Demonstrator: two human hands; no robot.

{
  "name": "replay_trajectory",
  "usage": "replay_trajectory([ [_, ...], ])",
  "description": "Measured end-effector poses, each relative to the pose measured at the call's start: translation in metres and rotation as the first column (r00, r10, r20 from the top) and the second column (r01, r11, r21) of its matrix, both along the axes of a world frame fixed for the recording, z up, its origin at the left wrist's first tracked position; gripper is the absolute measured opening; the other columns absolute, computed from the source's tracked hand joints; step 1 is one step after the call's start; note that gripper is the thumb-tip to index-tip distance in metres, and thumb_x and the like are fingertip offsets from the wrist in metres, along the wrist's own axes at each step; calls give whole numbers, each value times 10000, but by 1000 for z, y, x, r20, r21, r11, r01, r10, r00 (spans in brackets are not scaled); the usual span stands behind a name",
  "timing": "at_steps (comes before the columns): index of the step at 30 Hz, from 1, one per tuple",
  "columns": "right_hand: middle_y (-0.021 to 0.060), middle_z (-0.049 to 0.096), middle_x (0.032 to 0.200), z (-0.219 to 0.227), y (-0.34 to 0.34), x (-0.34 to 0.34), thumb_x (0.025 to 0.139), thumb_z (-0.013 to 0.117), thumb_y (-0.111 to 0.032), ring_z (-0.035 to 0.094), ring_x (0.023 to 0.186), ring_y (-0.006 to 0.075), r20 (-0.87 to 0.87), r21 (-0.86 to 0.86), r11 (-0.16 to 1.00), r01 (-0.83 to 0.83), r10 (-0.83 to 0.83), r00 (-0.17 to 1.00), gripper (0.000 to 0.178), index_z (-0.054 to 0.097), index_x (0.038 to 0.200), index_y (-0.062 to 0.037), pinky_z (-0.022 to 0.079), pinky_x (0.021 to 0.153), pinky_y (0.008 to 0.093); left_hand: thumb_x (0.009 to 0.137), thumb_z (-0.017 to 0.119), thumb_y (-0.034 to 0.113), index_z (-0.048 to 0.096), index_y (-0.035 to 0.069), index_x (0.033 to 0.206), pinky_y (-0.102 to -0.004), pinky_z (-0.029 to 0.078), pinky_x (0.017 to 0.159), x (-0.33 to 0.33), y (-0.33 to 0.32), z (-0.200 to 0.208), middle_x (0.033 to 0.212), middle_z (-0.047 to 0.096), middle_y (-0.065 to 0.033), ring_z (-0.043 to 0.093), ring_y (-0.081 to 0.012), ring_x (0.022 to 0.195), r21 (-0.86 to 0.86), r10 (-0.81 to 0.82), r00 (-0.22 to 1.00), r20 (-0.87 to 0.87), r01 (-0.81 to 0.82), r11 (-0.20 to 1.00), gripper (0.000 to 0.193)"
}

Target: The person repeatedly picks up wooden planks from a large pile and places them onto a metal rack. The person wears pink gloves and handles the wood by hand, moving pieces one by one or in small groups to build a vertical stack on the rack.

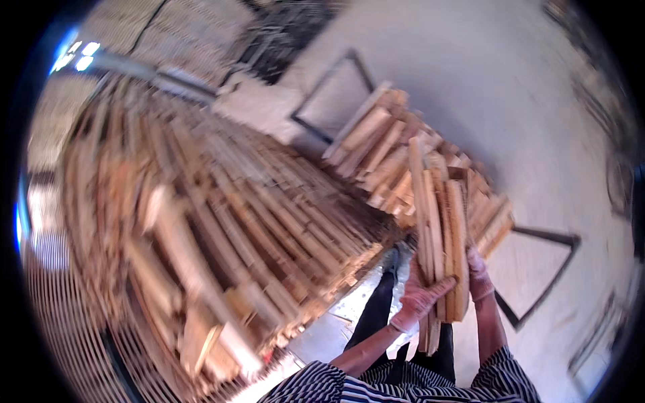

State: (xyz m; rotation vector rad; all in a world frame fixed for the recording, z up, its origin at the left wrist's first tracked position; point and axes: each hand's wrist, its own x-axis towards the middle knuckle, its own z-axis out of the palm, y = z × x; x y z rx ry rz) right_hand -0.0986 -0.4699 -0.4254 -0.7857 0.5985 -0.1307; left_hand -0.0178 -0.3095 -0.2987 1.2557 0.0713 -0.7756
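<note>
A bundle of rough wooden slats [443, 235] stands roughly upright between my two gloved hands, in front of my legs. My left hand [420, 295] is closed round its left side, the thumb laid across the front. On the other side my right hand [478, 272] presses against the bundle, its fingers partly hidden behind the wood. Just beyond the bundle lies a stack of short wooden pieces [376, 144], which the held slats partly cover.
To my left rises a large pile of long wooden strips [235, 195], with thicker loose boards [185, 242] on top. Dark metal frame parts [547, 235] stick out either side of the short stack. Concrete floor [497, 87] stretches beyond. Motion blurs much of the picture.
</note>
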Motion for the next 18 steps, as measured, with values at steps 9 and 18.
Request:
replay_trajectory([
  [9, 139, 367, 1588, 250, 42, 93, 918, 568, -628, 373, 1440, 250, 119, -653, 713, -256, 431, 894, 966, 262, 1586, -2, 313, 1189, 373, 713, 945, 185, 45, 68, 1590, -417, 406, 1139, -13, 73, 231, 1460, 452, -133, 470, -245, 1352, -142, 362, 867, 343, -334, 932, 1262],
  [18, 213, 345, 1588, 481, 270, 144, 871, 695, -512, 349, 1451, 261, 318, -606, 725, -327, 598, 736, 1063, 164, 1588, 66, 279, 1189, 334, 805, 882, 291, 210, -11, 1546, -355, 487, 1039, 3, 282, 389, 1349, 564, -173, 566, -238, 1223, -237, 524, 698, 488, -472, 849, 1045],
])
